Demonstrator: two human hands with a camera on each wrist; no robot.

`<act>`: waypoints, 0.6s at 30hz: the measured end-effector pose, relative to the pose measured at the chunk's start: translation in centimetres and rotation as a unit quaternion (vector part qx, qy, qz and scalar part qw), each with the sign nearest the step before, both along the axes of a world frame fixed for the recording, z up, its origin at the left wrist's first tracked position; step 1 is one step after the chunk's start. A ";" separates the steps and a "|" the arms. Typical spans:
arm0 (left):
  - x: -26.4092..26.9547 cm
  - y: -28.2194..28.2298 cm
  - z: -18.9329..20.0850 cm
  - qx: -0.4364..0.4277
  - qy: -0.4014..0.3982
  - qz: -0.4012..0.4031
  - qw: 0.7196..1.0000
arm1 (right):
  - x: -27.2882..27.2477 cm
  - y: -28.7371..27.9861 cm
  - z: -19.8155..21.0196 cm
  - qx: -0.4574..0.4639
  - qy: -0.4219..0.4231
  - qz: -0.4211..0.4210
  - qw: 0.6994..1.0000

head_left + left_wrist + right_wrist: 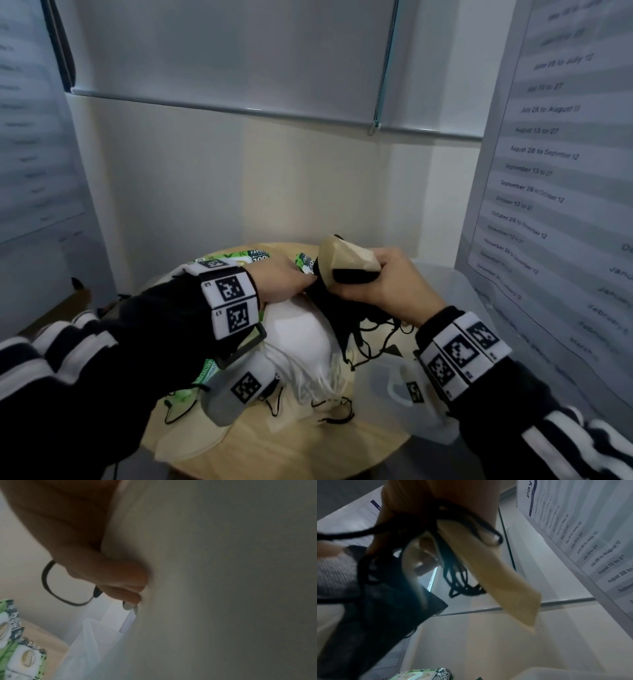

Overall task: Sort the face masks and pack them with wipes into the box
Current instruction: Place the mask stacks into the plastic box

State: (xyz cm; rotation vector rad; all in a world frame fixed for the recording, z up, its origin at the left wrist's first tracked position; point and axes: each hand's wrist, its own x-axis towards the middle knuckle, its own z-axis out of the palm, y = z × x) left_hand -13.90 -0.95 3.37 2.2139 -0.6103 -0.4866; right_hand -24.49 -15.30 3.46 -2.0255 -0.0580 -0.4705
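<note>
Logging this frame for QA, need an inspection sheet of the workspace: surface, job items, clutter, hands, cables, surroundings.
Surface: round wooden table, crowded.
Job's things: white masks piled centre; green wipes packs at far edge; clear plastic box on the right.
Clutter: nothing seen.
Hands: right hand grips beige masks and black masks; left hand on the white pile, grip unclear.
Cables: nothing seen.
Surroundings: blind, date sheets.

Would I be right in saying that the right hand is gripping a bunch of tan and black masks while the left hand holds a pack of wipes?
Not quite: the head view shows the left hand on the white masks, not holding wipes. The right hand does grip the tan and black masks.
</note>
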 end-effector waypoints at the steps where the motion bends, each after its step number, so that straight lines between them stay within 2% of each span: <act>1: 0.2 0.1 -0.2 -0.006 0.005 0.000 1.000 | 0.1 0.0 -0.1 0.017 -0.007 -0.019 1.000; 4: 0.5 0.4 -0.5 -0.069 0.055 -0.018 0.996 | 0.0 -0.7 0.2 0.039 -0.037 -0.089 0.995; 7: 0.6 0.6 -0.2 -0.102 0.078 -0.033 0.991 | -0.4 -1.6 0.6 0.023 -0.064 -0.094 0.993; 10: 0.8 0.7 0.0 -0.094 0.070 -0.027 0.993 | -0.6 -2.4 0.7 0.004 -0.054 -0.103 0.993; 15: 1.1 1.5 0.0 -0.049 0.087 -0.008 0.995 | -1.8 -3.2 1.9 0.022 -0.060 -0.116 0.991; 18: 1.4 1.6 -0.1 -0.030 0.080 0.007 0.996 | -2.3 -2.3 2.1 -0.006 -0.066 -0.078 0.995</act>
